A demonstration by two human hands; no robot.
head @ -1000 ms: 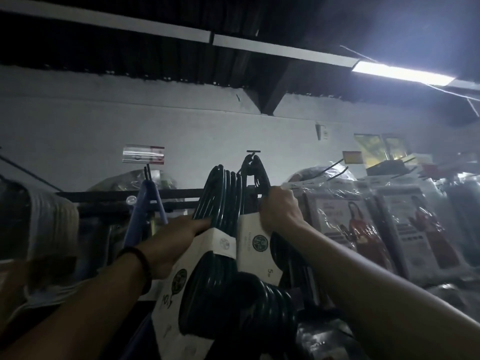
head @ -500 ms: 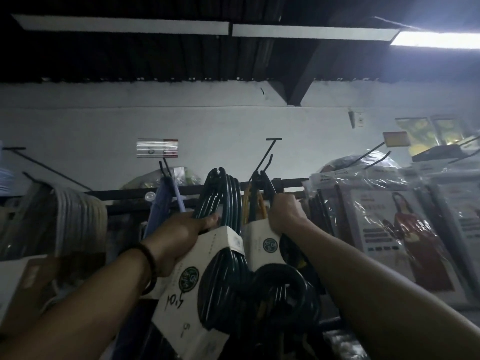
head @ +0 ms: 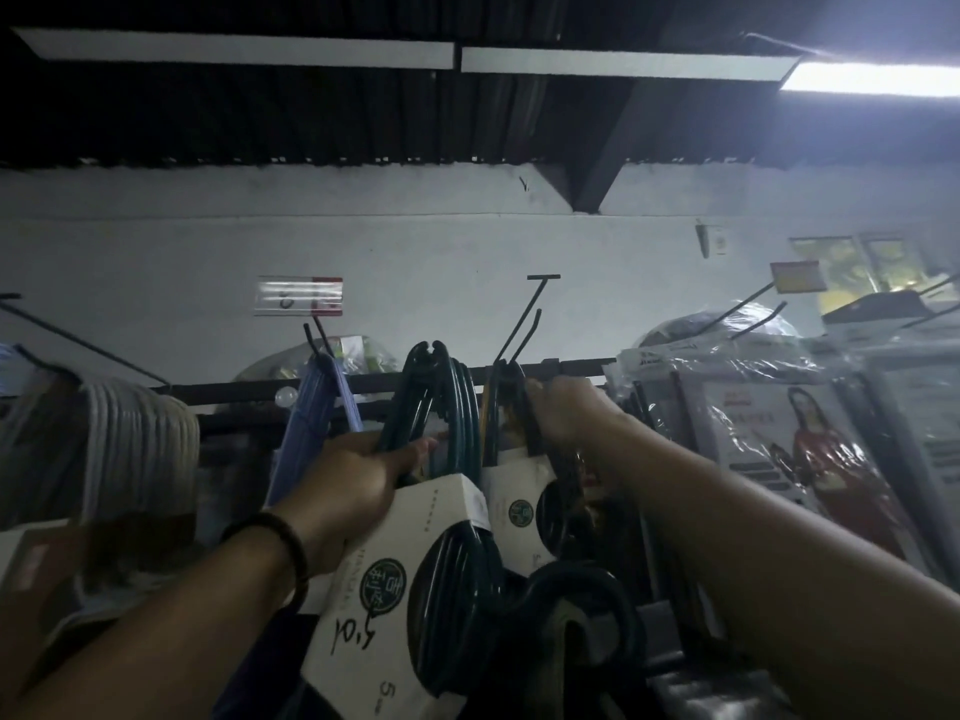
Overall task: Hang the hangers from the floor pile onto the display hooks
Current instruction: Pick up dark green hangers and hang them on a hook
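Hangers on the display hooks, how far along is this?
Blue hangers and white hangers already hang. The right hand grips one dark green hanger pack at the display hook; the left hand holds a second pack, not yet hooked. The floor pile is unseen.

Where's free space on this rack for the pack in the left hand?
Free: the centre hook's outer length, above the right hand, and the right hook over the bagged goods. Crowded: along the rail, blue hangers, the green pack in the left hand and the second pack sit tight together.

I log a dark beaded bracelet (head: 272, 545) on the wrist behind my left hand (head: 353, 491); left forearm (head: 156, 631) and right forearm (head: 779, 563) bare.
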